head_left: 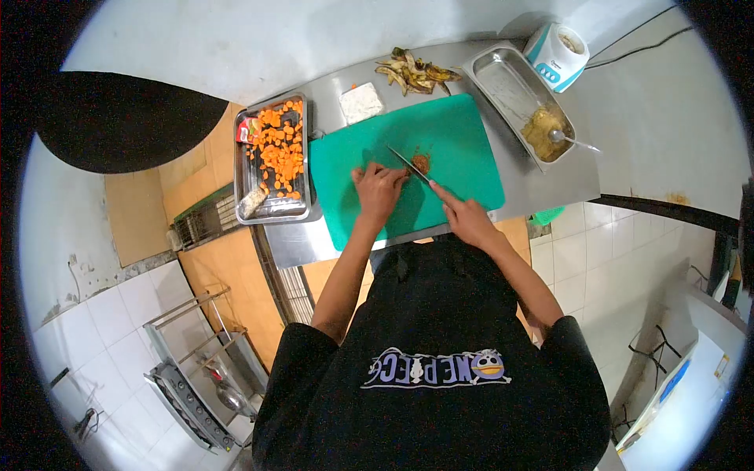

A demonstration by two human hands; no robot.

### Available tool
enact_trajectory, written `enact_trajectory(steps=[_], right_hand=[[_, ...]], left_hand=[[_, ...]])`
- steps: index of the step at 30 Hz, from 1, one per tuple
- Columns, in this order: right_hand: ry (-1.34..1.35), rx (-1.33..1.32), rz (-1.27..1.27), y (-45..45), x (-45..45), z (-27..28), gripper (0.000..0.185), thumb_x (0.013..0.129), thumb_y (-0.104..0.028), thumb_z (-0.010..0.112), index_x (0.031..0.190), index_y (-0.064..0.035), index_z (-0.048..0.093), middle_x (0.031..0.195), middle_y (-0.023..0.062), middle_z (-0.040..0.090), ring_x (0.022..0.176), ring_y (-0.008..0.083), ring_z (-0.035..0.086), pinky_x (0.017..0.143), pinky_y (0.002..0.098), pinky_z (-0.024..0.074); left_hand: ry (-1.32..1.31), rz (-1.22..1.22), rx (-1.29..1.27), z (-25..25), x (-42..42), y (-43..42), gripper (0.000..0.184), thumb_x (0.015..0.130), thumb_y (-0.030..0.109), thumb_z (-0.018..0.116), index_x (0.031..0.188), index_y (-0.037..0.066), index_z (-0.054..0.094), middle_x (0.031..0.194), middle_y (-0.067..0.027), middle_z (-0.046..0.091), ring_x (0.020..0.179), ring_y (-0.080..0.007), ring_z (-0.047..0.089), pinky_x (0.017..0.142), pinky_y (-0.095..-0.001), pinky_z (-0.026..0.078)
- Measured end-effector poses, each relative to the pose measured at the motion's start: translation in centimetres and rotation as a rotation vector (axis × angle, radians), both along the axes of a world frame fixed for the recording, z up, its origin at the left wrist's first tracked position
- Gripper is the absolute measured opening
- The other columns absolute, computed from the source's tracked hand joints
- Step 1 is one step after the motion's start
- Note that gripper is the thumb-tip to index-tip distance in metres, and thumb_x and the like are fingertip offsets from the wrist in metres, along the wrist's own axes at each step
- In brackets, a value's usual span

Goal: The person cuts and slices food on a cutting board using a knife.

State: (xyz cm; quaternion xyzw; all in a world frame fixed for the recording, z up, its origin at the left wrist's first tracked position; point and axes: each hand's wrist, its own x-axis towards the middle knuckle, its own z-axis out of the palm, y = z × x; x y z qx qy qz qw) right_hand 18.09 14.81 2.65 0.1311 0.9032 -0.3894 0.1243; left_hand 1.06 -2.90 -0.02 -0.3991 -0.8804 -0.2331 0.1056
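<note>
My right hand (pixel 469 220) is closed round the handle of a knife (pixel 406 162), whose blade points up and to the left over a green cutting board (pixel 459 129). Just right of the blade lies a small heap of finely chopped reddish-brown food (pixel 422 162). On the other side of the blade, my left hand (pixel 378 188) rests on the board with bent fingers, its fingertips close to the knife. Whatever those fingers press on is mostly hidden and too small to name.
A metal tray (pixel 306 161) of orange chunks stands left of the board. Behind it are a white block (pixel 361 103) and brownish peels (pixel 414 72). At right, a metal pan (pixel 503 74) holds yellowish mash and a spoon (pixel 577 141), beside a white-and-teal appliance base (pixel 556 56).
</note>
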Motion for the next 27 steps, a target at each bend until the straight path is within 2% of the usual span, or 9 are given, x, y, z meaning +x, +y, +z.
enact_trajectory(steps=[1, 8, 10, 14, 16, 17, 19, 27], right_hand=[[0.032, -0.002, -0.014, -0.1, 0.0, 0.1, 0.069, 0.104, -0.016, 0.051, 0.165, -0.0372, 0.028, 0.082, 0.0268, 0.066, 0.073, 0.0506, 0.062, 0.077, 0.0595, 0.0512], [0.023, 0.023, -0.012, -0.3, -0.1, 0.5, 0.067, 0.105, -0.016, 0.051, 0.164, -0.0395, 0.031, 0.082, 0.0273, 0.065, 0.072, 0.0494, 0.061, 0.078, 0.0576, 0.0506], [-0.007, -0.002, 0.043, -0.2, -0.4, 0.6, 0.068, 0.106, -0.022, 0.051, 0.165, -0.0412, 0.024, 0.084, 0.0314, 0.068, 0.075, 0.0528, 0.067, 0.076, 0.064, 0.0551], [-0.067, -0.003, 0.053, -0.5, -0.5, 0.4, 0.068, 0.106, -0.023, 0.05, 0.165, -0.0413, 0.023, 0.084, 0.0305, 0.069, 0.076, 0.0524, 0.067, 0.077, 0.0636, 0.0554], [0.021, 0.03, -0.002, -0.7, -0.5, -0.5, 0.068, 0.103, -0.017, 0.053, 0.163, -0.041, 0.032, 0.08, 0.0268, 0.065, 0.072, 0.0504, 0.062, 0.076, 0.0597, 0.052], [0.023, 0.03, -0.001, -0.5, -0.6, -0.9, 0.068, 0.103, -0.017, 0.053, 0.163, -0.041, 0.032, 0.08, 0.0268, 0.065, 0.072, 0.0504, 0.062, 0.076, 0.0597, 0.052], [-0.011, 0.064, 0.043, -0.3, -0.7, -1.4, 0.067, 0.106, -0.026, 0.05, 0.165, -0.0433, 0.023, 0.087, 0.0292, 0.07, 0.077, 0.0511, 0.069, 0.077, 0.0632, 0.0559], [0.061, 0.007, -0.016, 0.2, -1.1, -0.5, 0.061, 0.109, -0.029, 0.047, 0.165, -0.0415, 0.024, 0.078, 0.0291, 0.068, 0.073, 0.0512, 0.067, 0.074, 0.0642, 0.0544]], left_hand=[[-0.005, 0.006, -0.021, -0.2, 0.0, 0.0, 0.013, 0.077, 0.027, 0.085, 0.088, 0.021, 0.082, 0.082, 0.0046, 0.075, 0.09, -0.0153, 0.063, 0.086, -0.0457, 0.036], [0.01, 0.003, 0.008, -0.6, 0.1, -0.1, 0.013, 0.076, 0.026, 0.086, 0.087, 0.021, 0.082, 0.082, 0.0022, 0.075, 0.089, -0.0162, 0.063, 0.086, -0.045, 0.035], [0.015, 0.015, -0.001, -0.3, 0.2, -0.2, 0.012, 0.076, 0.026, 0.086, 0.087, 0.021, 0.082, 0.082, 0.0031, 0.075, 0.09, -0.0162, 0.063, 0.086, -0.0451, 0.036], [0.013, 0.021, 0.012, -0.1, 0.4, -0.3, 0.012, 0.077, 0.026, 0.086, 0.087, 0.021, 0.081, 0.082, 0.0052, 0.075, 0.09, -0.0158, 0.063, 0.086, -0.0456, 0.036], [0.026, 0.002, 0.022, 0.0, 0.1, -0.1, 0.01, 0.077, 0.027, 0.086, 0.085, 0.022, 0.081, 0.082, 0.0072, 0.075, 0.09, -0.0152, 0.063, 0.086, -0.0454, 0.036], [0.029, 0.004, 0.022, 0.2, -0.1, -0.1, 0.01, 0.077, 0.027, 0.086, 0.085, 0.022, 0.081, 0.082, 0.0072, 0.075, 0.09, -0.0152, 0.063, 0.086, -0.0454, 0.036], [0.029, 0.001, 0.003, 0.0, -0.2, -0.1, 0.008, 0.078, 0.027, 0.085, 0.084, 0.023, 0.082, 0.081, 0.0079, 0.075, 0.089, -0.0147, 0.063, 0.086, -0.0452, 0.036], [0.014, 0.004, 0.018, -0.6, 0.1, -0.1, 0.01, 0.077, 0.027, 0.086, 0.086, 0.023, 0.082, 0.082, 0.0078, 0.076, 0.09, -0.0149, 0.063, 0.086, -0.045, 0.035]])
